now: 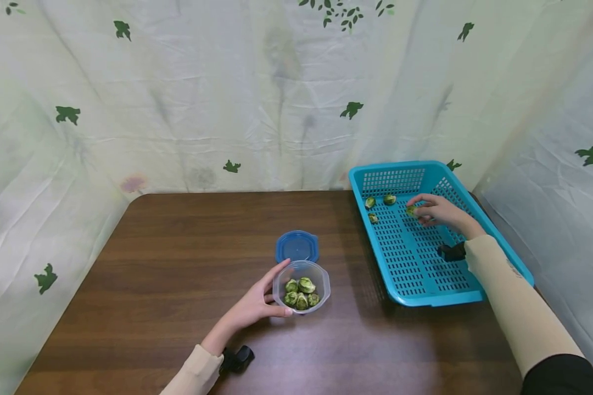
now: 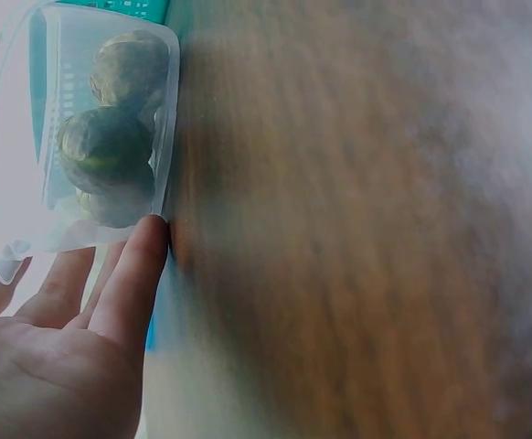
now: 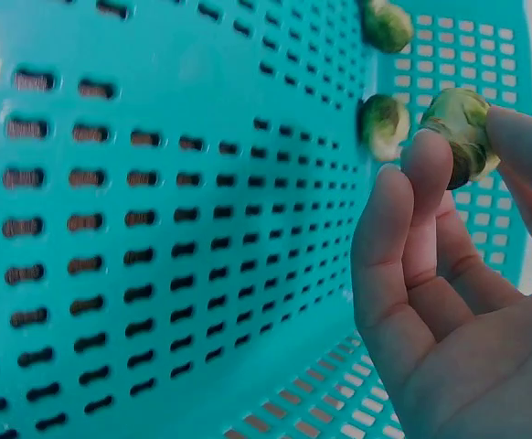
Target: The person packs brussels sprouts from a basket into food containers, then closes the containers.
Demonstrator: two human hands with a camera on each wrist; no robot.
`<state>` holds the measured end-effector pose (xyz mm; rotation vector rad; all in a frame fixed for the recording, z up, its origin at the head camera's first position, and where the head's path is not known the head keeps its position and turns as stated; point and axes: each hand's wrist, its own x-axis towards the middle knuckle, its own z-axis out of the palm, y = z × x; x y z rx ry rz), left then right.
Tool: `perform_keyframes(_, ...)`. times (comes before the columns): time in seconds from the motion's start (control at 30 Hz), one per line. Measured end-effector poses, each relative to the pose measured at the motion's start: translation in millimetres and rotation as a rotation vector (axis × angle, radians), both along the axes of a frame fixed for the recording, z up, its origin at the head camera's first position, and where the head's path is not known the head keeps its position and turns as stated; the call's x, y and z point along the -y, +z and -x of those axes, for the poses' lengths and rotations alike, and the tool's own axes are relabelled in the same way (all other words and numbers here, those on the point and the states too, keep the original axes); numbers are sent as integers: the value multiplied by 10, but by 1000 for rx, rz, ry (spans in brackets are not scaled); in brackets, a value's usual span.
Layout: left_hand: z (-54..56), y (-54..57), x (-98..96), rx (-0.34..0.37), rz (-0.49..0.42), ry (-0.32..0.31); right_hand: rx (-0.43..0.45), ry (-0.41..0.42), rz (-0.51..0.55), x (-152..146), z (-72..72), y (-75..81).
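A clear plastic container (image 1: 325, 288) stands on the table with several Brussels sprouts (image 1: 301, 300) inside. My left hand (image 1: 254, 304) holds it from the left, thumb on the near side and fingers along the far side. In the left wrist view, fingertips touch the container wall (image 2: 111, 240). Over the blue basket (image 1: 415, 301), my right hand (image 1: 442, 212) pinches a Brussels sprout (image 3: 462, 137) between thumb and fingers. Several other sprouts, one of them this sprout (image 1: 389, 199), lie at the basket's far left end.
A blue lid (image 1: 297, 246) lies on the brown table (image 1: 188, 247) just behind the container. The basket's raised, perforated walls surround my right hand. A patterned white curtain (image 1: 202, 99) hangs behind the table and along its sides.
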<state>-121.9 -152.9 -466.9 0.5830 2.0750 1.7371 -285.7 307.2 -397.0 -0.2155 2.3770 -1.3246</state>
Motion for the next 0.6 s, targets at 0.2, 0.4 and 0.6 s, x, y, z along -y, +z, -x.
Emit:
perform_keyframes(0.2,0,0,0,0,0,-2,-8,15,62,66,-60,61)
perform_keyframes(0.4,-1,4,-1,5,2,0,-22,33,106,113,-110,98)
perform_keyframes(0.6,-5,7,-1,-3,5,-1,-48,49,111,151,-147,112)
